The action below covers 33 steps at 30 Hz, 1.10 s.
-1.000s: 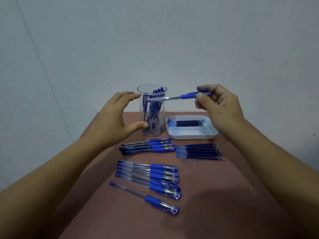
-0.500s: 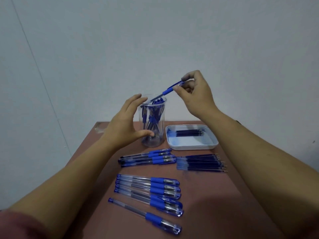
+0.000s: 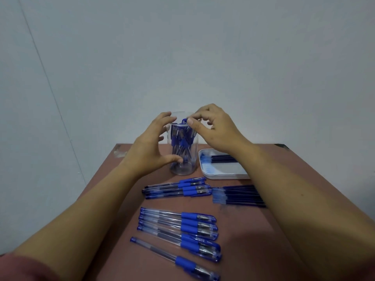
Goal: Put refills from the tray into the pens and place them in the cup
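A clear plastic cup (image 3: 193, 157) stands at the back of the table with several blue pens upright inside. My left hand (image 3: 149, 148) curls around its left side, thumb on the lower wall and fingertips at the rim. Over the rim, my right hand (image 3: 219, 130) pinches the blue top of a pen (image 3: 184, 121) whose barrel is down inside the cup. A white tray (image 3: 223, 175) to the right of the cup holds dark blue refills (image 3: 221, 159); my right forearm hides part of it.
On the brown table (image 3: 253, 240), a row of pens with dark refills (image 3: 178, 188) lies in front of the cup. Loose refills (image 3: 237, 194) lie to its right. Several clear empty pens (image 3: 182, 228) lie nearer me. A plain wall stands behind.
My right hand has swung the pen from level above the cup to upright and lowered it into the cup. My left hand has closed in around the cup.
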Tool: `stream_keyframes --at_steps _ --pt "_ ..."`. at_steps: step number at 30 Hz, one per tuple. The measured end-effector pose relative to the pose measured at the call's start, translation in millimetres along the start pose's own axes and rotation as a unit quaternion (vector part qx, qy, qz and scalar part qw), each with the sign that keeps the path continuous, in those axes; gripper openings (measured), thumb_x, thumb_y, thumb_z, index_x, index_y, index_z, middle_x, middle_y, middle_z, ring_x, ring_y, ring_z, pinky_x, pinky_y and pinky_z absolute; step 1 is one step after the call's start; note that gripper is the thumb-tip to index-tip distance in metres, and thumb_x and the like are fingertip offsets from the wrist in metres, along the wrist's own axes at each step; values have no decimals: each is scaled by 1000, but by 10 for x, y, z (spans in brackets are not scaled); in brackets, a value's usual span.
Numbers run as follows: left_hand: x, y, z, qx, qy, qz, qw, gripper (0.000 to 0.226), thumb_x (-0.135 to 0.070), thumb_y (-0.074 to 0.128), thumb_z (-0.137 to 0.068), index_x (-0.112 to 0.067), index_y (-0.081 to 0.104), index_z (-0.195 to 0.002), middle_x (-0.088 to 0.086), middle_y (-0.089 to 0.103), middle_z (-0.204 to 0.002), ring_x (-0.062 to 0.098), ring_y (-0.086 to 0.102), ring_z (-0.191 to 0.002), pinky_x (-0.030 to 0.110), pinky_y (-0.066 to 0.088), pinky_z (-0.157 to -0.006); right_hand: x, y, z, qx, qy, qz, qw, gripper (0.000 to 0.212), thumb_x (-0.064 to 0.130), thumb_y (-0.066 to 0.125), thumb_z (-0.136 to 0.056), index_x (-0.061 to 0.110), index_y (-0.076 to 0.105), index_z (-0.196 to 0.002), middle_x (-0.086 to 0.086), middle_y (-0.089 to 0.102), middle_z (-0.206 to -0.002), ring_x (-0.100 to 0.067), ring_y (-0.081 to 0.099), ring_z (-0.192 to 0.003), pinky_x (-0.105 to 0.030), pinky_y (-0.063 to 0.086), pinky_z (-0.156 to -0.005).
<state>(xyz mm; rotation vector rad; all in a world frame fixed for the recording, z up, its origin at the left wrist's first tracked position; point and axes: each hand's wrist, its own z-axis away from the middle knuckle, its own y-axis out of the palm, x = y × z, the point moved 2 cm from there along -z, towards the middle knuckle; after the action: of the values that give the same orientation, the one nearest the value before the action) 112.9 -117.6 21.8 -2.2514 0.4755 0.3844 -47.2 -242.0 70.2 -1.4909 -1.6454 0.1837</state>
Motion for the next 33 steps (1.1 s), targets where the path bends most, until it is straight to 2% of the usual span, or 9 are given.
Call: stream_keyframes --at_steps 3,5,7,9,11,15,19,24,33 --pt "-55 -24 -10 8 -18 -22 1000 102 -38 90 -62 -33 32 -146 -11 22 -159 4 41 -129 30 42 -107 29 -59 58 -17 -6 17 1000 26 42 61 -92 28 67 -113 5 53 -112 -11 48 -110 -29 41 -93" --pt "-127 -75 -10 10 -30 -71 997 101 -39 87 -67 -32 29 -149 -7 21 -161 8 33 -139 33 35 -113 74 -133 131 -23 -4 16 1000 29 42 62 -91 28 64 -116 7 51 -113 -11 48 -108 -26 41 -92" --pt "-249 -141 32 5 -42 -122 992 99 -43 82 -72 -29 25 -152 -4 19 -162 13 23 -146 32 25 -115 111 -215 251 -16 -4 24 1000 28 39 63 -91 28 63 -117 7 51 -114 -11 48 -106 -23 40 -89" --pt "-441 -203 131 6 -49 -148 988 97 -51 76 -75 -27 24 -153 -2 19 -162 16 22 -147 35 25 -116 125 -280 417 2 -1 37 999 25 35 64 -91 28 64 -115 7 53 -113 -11 49 -104 -22 40 -88" --pt "-642 -229 287 52 -56 -153 985 94 -60 68 -77 -30 22 -154 -5 21 -160 13 24 -145 35 27 -116 109 -322 614 29 -1 50 998 21 32 66 -90 29 65 -110 11 56 -108 -7 49 -100 -20 40 -87" --pt "-910 -170 708 211 -69 -125 967 96 -78 49 -75 -38 12 -154 -17 14 -160 2 18 -144 20 19 -113 -3 -269 971 126 24 80 989 18 34 68 -88 35 65 -105 25 55 -99 8 48 -98 -12 34 -84" --pt "-950 18 1023 302 -95 -128 940 98 -83 40 -76 -39 1 -154 -18 0 -162 -2 -3 -147 25 6 -120 -53 -71 1166 176 35 113 977 19 33 68 -88 34 66 -107 19 58 -100 1 44 -96 -21 38 -85" --pt "-862 167 1176 302 -107 -145 936 106 -94 14 -69 -35 5 -156 -18 -2 -162 0 -6 -148 36 -1 -123 -33 96 1215 199 18 170 965 28 37 64 -90 30 66 -117 9 60 -107 -9 41 -99 -29 38 -91" --pt "-872 192 1196 305 -104 -171 931 101 -89 11 -73 -31 9 -156 -15 -3 -163 1 -7 -148 38 -3 -122 20 171 1197 175 11 206 963 25 42 62 -90 28 67 -110 7 58 -101 -11 38 -97 -33 35 -92"
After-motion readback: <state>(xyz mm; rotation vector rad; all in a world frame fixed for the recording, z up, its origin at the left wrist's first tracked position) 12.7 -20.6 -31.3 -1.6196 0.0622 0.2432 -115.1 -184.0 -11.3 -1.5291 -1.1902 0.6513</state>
